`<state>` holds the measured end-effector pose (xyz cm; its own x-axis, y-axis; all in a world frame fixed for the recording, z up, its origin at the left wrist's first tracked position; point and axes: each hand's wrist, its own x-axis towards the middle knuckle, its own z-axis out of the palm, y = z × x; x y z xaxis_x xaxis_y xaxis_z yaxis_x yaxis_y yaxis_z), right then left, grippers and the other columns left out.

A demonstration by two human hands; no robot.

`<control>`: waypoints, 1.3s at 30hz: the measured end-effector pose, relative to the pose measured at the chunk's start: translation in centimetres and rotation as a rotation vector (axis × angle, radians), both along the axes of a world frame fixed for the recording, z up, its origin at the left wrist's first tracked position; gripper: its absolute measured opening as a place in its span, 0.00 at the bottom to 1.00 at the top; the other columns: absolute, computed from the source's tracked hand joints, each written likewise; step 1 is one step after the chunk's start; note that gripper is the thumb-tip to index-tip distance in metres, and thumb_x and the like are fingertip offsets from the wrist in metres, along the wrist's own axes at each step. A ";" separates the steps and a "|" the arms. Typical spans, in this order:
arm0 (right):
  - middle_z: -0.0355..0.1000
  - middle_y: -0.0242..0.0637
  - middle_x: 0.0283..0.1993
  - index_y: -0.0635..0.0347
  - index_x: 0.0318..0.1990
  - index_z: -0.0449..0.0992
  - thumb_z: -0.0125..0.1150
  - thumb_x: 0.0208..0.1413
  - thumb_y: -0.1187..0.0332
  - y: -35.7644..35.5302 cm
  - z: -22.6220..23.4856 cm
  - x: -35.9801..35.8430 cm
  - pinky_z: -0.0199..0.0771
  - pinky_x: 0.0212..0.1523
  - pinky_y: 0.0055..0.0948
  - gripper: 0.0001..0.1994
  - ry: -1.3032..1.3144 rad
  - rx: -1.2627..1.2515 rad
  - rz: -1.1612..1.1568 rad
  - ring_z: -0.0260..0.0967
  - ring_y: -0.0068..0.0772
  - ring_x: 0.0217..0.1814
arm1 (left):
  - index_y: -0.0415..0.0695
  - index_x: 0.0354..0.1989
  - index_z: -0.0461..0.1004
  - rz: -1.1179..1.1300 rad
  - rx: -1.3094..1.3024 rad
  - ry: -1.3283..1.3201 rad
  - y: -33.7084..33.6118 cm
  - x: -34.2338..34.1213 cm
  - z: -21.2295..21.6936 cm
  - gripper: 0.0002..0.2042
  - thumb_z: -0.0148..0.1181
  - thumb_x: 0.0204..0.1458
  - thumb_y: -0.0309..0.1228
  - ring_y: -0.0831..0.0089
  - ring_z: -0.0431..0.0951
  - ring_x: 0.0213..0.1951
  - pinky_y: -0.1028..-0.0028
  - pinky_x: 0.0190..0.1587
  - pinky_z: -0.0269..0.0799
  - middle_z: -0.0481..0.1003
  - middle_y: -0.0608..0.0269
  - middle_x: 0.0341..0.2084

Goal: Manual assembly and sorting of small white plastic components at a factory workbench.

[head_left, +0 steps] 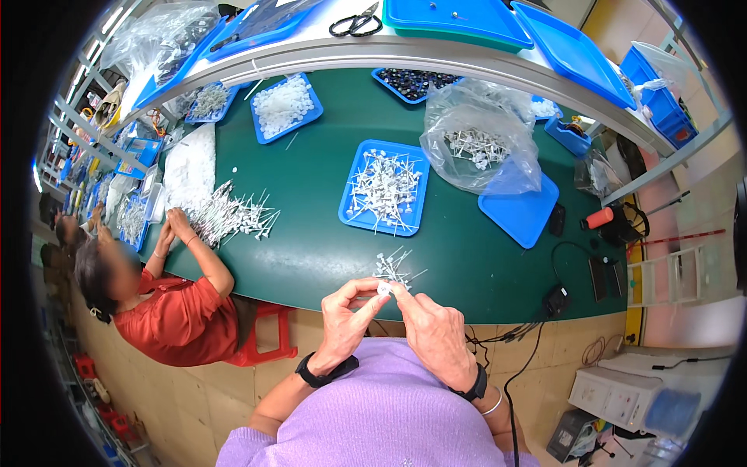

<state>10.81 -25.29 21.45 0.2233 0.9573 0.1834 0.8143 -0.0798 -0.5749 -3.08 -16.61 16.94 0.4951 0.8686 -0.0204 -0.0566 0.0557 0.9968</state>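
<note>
My left hand [346, 317] and my right hand [433, 331] meet at the table's near edge, fingertips pinched together. Between them is a small white round piece [384, 288]; my left thumb and finger grip it, and my right fingertips press at its side. What exactly the right fingers hold is hidden. Just beyond my fingers lies a small loose pile of thin-stemmed parts with white heads [394, 265]. Farther off, a blue tray [349, 220] carries a heap of similar parts. Black bands circle both my wrists.
A clear plastic bag [443, 167] of similar parts overlaps a blue tray [523, 214] at right. Trays of white pieces [284, 107] and black pieces [412, 82] stand behind, below a shelf with scissors [356, 23]. At left, a co-worker [183, 319] handles another pile [233, 214].
</note>
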 end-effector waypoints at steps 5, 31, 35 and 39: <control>0.67 0.38 0.23 0.52 0.56 0.72 0.58 0.54 0.74 -0.1 -0.1 0.1 0.70 0.20 0.38 0.20 -0.033 0.012 -0.004 0.70 0.43 0.20 | 0.35 0.41 0.77 -0.007 -0.080 0.003 0.1 0.0 0.1 0.09 0.63 0.52 0.20 0.77 0.79 0.39 0.78 0.41 0.76 0.80 0.59 0.38; 0.70 0.41 0.23 0.57 0.55 0.71 0.56 0.57 0.73 0.1 0.8 0.5 0.70 0.20 0.39 0.17 0.054 0.052 0.034 0.72 0.45 0.21 | 0.33 0.41 0.72 -0.002 -0.070 -0.095 -0.1 0.5 0.2 0.09 0.60 0.52 0.15 0.75 0.78 0.43 0.79 0.43 0.76 0.75 0.50 0.46; 0.70 0.41 0.23 0.57 0.55 0.71 0.55 0.57 0.74 0.0 0.9 0.5 0.71 0.21 0.39 0.17 0.058 0.039 0.034 0.72 0.45 0.21 | 0.33 0.41 0.72 -0.011 -0.072 -0.101 -0.1 0.5 0.4 0.09 0.59 0.52 0.14 0.74 0.78 0.44 0.78 0.45 0.77 0.75 0.49 0.47; 0.70 0.41 0.23 0.57 0.55 0.71 0.55 0.57 0.74 0.0 0.9 0.5 0.71 0.21 0.39 0.17 0.068 0.029 0.035 0.72 0.46 0.22 | 0.33 0.41 0.72 -0.014 -0.060 -0.103 -0.2 0.5 0.3 0.09 0.59 0.52 0.13 0.73 0.78 0.45 0.78 0.46 0.77 0.74 0.49 0.47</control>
